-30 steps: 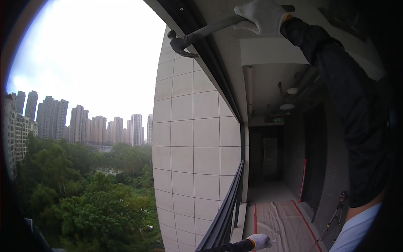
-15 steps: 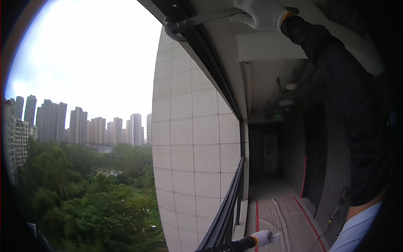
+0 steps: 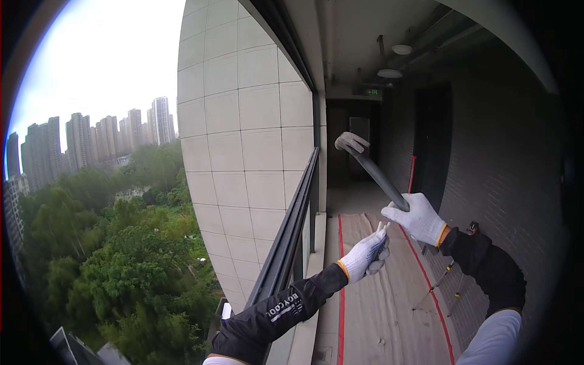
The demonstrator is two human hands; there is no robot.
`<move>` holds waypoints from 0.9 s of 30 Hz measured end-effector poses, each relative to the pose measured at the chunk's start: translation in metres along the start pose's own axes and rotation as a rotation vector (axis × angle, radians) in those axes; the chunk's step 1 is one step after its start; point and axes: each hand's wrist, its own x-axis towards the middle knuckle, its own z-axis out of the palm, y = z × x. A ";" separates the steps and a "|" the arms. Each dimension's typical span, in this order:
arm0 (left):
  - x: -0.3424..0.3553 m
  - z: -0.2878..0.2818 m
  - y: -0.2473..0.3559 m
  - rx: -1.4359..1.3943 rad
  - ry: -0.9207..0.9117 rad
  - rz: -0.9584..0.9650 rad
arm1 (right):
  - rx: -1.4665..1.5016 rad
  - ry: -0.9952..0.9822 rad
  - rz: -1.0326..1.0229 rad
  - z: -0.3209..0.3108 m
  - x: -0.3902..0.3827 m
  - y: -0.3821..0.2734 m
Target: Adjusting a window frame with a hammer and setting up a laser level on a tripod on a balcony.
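My right hand (image 3: 420,219), in a white knit glove with an orange cuff, is closed round the handle of a grey claw hammer (image 3: 378,177). The hammer tilts up and to the left, its head at the top, touching nothing. My left hand (image 3: 366,253), gloved alike, is just left of and below the right one. Between its fingertips stick up a few small pale peg-like pieces (image 3: 383,227); their exact kind is too small to tell. Both forearms wear black sleeves.
On the left, a dark metal window rail (image 3: 286,237) runs beside an open drop to trees (image 3: 134,255). Beyond it stands a tiled outer wall (image 3: 237,115). A beige floor sheet (image 3: 389,298) with red edge tape covers the corridor. A tripod (image 3: 449,267) stands by the right wall.
My right hand has brought the hammer down from the overhead window frame to chest height. My left hand has risen from the lower edge toward it. The view has tilted down and turned right.
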 end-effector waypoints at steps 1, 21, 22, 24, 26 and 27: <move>0.014 0.002 -0.005 -0.022 -0.003 -0.020 | 0.096 -0.037 0.121 0.003 -0.010 0.016; 0.247 -0.118 -0.033 0.631 0.267 -0.125 | 0.430 -0.083 0.572 -0.017 0.107 0.336; 0.251 -0.123 -0.018 0.698 0.239 -0.142 | 0.420 -0.067 0.582 -0.019 0.117 0.351; 0.255 -0.149 -0.005 0.794 0.256 -0.125 | 0.482 -0.030 0.514 -0.003 0.144 0.362; 0.269 -0.171 0.004 0.822 0.231 -0.102 | 0.502 -0.015 0.508 0.003 0.171 0.376; 0.275 -0.182 0.010 0.863 0.225 -0.136 | 0.522 0.006 0.490 0.008 0.186 0.383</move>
